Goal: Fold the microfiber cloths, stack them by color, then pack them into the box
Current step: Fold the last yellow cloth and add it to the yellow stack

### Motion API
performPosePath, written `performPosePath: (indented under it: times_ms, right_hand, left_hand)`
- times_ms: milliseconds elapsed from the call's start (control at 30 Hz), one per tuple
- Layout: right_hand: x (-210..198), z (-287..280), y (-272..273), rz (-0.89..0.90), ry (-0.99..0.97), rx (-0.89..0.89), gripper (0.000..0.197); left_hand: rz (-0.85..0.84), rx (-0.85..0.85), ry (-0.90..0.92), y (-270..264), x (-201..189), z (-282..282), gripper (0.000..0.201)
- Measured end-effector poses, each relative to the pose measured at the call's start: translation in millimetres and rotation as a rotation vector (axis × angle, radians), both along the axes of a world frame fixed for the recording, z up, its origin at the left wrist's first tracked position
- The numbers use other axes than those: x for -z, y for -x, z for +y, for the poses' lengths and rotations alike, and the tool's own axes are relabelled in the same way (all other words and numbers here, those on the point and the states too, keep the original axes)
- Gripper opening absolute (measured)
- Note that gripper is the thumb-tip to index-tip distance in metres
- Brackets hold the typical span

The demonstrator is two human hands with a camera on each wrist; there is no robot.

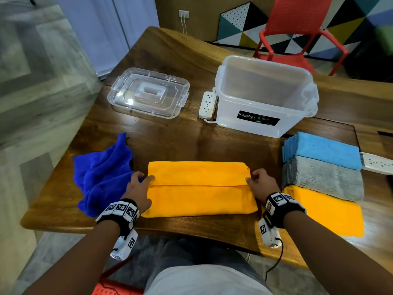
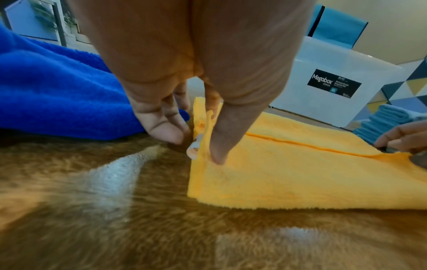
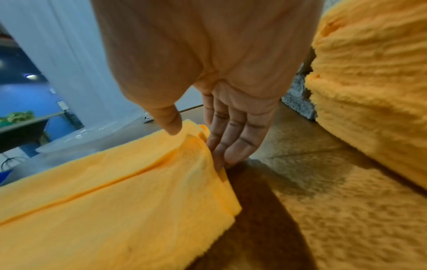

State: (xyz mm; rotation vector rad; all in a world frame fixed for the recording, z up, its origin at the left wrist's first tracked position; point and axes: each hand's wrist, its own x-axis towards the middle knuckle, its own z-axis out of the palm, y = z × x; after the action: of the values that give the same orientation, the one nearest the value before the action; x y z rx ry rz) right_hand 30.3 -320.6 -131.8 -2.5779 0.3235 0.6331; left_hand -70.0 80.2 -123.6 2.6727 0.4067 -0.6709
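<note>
An orange cloth (image 1: 200, 188) (image 2: 300, 173) (image 3: 115, 201) lies folded into a long band on the wooden table (image 1: 170, 137), in front of me. My left hand (image 1: 140, 186) (image 2: 194, 146) pinches its left edge, thumb on top and fingers beside the raised hem. At the other end, my right hand (image 1: 259, 182) (image 3: 197, 145) pinches the right edge, thumb above and fingers at the layers' side. A crumpled dark blue cloth (image 1: 102, 173) (image 2: 57, 91) lies left of the left hand. The clear box (image 1: 265, 99) (image 2: 323, 91) stands open behind, with nothing in it.
Folded stacks sit in a row at the right: light blue (image 1: 323, 150), grey (image 1: 325, 177), orange (image 1: 327, 211) (image 3: 369, 91). The box's clear lid (image 1: 148, 92) lies back left. A white power strip (image 1: 208, 105) is beside the box, another (image 1: 376, 165) at the right edge. A red chair (image 1: 297, 28) stands behind.
</note>
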Motion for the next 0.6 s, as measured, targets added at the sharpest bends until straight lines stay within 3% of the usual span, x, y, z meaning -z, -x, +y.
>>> performPosePath:
  times_ms: [133, 233, 400, 600]
  right_hand:
    - [4, 4, -21, -0.062, 0.025, 0.068, 0.030]
    - [8, 6, -37, -0.032, 0.017, 0.053, 0.010]
    - [12, 10, -47, -0.041, -0.015, 0.051, 0.026]
    - [15, 17, -54, -0.111, 0.067, -0.161, 0.028]
  left_hand:
    - [-0.138, 0.099, -0.151, -7, -6, -6, 0.068]
    - [0.007, 0.211, -0.167, -12, -2, -13, 0.072]
    - [0.054, 0.254, -0.241, -16, 1, -19, 0.079]
    - [0.058, 0.278, -0.289, -20, 2, -23, 0.079]
